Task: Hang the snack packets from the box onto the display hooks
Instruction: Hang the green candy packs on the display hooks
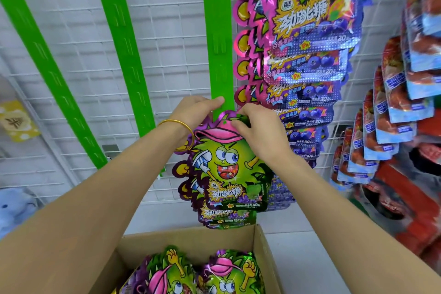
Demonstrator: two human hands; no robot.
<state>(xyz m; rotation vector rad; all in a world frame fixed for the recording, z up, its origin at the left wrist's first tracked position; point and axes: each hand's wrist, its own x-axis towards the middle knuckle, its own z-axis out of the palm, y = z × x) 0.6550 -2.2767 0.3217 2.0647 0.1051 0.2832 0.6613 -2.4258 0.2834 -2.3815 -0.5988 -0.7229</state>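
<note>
While stock remains, box (191, 241): open carton at the lower edge of view, nearest the wearer.
Boxed packets (229, 274): two green-and-pink stacks inside the box; their count is cut off by the frame.
Hung packets (226, 218): at least two, overlapped, directly above the box's back rim.
Front packet (229, 164): above the box, over the hung packets; its hang hole shows open, so it is judged not yet seated.
Right hand (260, 131): thumb and fingers pinching the front packet's top edge.
Left hand (193, 108): curled at the packet's top; what it grasps cannot be told.
Green strip (216, 31): rising above the box, upper length bare.
Bare strips (119, 19): above-left of the box, no packets.
Blue packets (310, 31): above-right of the box, a full column.
Progress: judged early; one strip begun, most hooks unfilled.
</note>
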